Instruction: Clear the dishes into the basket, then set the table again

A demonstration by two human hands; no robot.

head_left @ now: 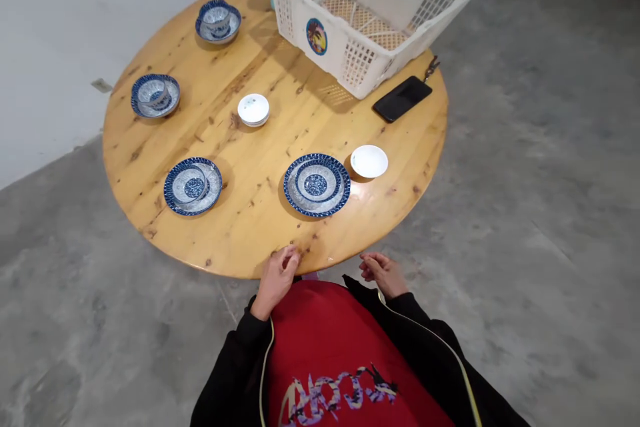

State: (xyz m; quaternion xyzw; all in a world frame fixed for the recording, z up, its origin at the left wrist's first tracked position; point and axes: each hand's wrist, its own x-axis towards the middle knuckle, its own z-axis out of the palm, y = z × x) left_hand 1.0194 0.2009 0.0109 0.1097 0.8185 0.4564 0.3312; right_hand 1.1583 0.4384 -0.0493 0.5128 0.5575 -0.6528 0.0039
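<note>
At the table's near edge my left hand (279, 278) is loosely closed, fingers curled together, with nothing visible in it. My right hand (385, 273) hovers just off the edge to the right, its fingers also curled and holding nothing I can see. Nearest to both is a blue-and-white plate (316, 211) with a matching bowl (316, 183) on it. Beside it to the right sits a small white bowl (369, 161). Further left, another patterned plate (213, 197) carries a bowl (189, 185) set off-centre.
Two more plate-and-bowl sets, one at the left (173, 101) and one at the far left (233, 30), stand on the round wooden table (250, 227). White dishes (253, 110) are stacked mid-table. A white plastic basket (345, 53) and a black phone (403, 99) occupy the far right.
</note>
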